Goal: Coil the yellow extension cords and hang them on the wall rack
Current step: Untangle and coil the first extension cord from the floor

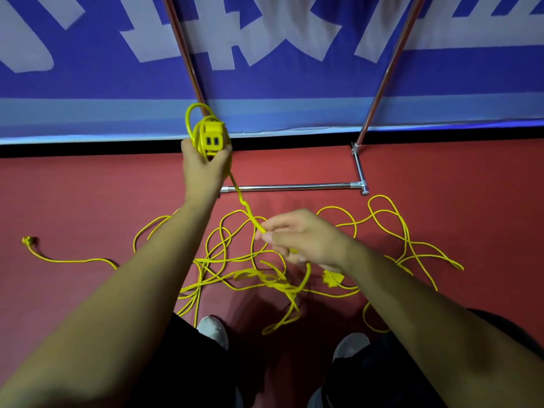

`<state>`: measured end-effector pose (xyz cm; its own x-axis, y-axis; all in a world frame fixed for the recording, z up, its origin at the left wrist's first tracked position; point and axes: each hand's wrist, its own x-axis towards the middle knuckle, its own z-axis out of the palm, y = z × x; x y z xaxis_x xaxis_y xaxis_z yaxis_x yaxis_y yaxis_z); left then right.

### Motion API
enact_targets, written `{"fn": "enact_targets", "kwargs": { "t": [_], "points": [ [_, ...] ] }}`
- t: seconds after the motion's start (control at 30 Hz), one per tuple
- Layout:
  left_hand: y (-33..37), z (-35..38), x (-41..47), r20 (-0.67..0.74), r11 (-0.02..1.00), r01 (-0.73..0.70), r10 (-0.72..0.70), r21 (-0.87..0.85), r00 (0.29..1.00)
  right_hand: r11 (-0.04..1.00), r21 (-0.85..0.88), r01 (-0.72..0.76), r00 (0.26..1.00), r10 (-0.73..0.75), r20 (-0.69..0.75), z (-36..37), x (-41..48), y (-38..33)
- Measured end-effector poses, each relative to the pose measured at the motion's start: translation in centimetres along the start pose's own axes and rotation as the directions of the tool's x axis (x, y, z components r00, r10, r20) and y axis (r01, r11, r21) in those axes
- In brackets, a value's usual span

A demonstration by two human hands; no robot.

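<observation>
My left hand (pixel 203 167) is raised and grips a yellow socket block (pixel 212 136) together with a few loops of yellow cord (pixel 191 125). From that hand the cord (pixel 244 204) runs down and right to my right hand (pixel 300 237), which pinches it between thumb and fingers. Below both hands a tangle of yellow extension cord (pixel 250 272) sprawls over the red floor. One plug end (pixel 29 240) lies far left. A second yellow socket block (pixel 332 278) shows partly under my right wrist.
A chrome rack stands ahead, its base bar (pixel 294 187) on the floor and two uprights (pixel 379 92) rising against a blue banner wall (pixel 88 89). My two shoes (pixel 213 329) are at the bottom, close to the cord tangle.
</observation>
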<state>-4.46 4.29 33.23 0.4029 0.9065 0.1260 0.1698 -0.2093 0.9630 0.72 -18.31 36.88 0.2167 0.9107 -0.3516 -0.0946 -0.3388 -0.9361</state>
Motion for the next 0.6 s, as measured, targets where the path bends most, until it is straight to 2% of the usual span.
{"fn": "enact_targets", "kwargs": {
  "t": [0.07,0.17,0.3,0.4,0.5,0.6],
  "points": [
    [-0.2,0.2,-0.6,0.096,0.996,-0.022,0.014,0.089,0.995,0.991,0.098,0.092,0.995,-0.089,-0.038,-1.4,-0.2,-1.1],
    [-0.7,0.8,-1.7,0.301,0.963,-0.097,0.017,0.253,0.953,0.985,0.104,0.137,0.985,-0.123,-0.123,-3.1,-0.4,-1.7],
    [-1.7,1.8,-2.8,0.495,0.896,-0.12,-0.121,0.428,0.86,0.982,0.058,0.179,0.974,-0.168,-0.15,-3.6,-0.4,-1.7],
    [-1.8,2.2,-3.4,0.653,0.932,-0.064,-0.2,0.357,0.731,0.973,0.087,0.214,0.957,-0.191,-0.218,-4.4,-0.2,-1.8],
    [-1.6,2.5,-4.8,0.76,0.969,0.14,-0.245,0.202,0.602,0.969,0.105,0.224,0.941,-0.187,-0.283,-5.5,-0.1,-1.8],
    [-1.2,3.2,-6.2,0.797,0.957,0.278,-0.232,0.083,0.558,0.961,0.121,0.249,0.935,-0.206,-0.289,-5.9,0.2,-1.8]
  ]
}}
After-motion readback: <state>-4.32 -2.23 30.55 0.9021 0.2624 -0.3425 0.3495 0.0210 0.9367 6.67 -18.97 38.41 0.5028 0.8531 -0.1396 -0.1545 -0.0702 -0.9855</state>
